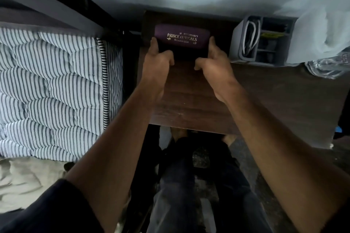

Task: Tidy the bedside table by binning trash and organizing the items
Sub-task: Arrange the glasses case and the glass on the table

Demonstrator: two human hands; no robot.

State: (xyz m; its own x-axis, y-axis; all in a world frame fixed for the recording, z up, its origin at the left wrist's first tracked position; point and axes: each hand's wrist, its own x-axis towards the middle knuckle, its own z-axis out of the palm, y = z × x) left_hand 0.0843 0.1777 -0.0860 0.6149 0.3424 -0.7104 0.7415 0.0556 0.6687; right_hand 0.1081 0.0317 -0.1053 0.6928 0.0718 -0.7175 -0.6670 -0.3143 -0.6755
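Note:
A purple glasses case (pixel 181 37) with gold lettering sits at the far left part of the dark wooden bedside table (pixel 191 100), close to the wall. My left hand (pixel 158 60) grips the case's left end, thumb up along its side. Its right end is held the same way by my right hand (pixel 215 60). The near side of the case is in shadow between my hands.
A grey desk organizer (pixel 263 40) with a white cable and pens stands right of the case. A white cloth (pixel 322 30) and a crumpled clear plastic bottle (pixel 325 67) lie at the far right. A striped mattress (pixel 53 91) borders the table's left.

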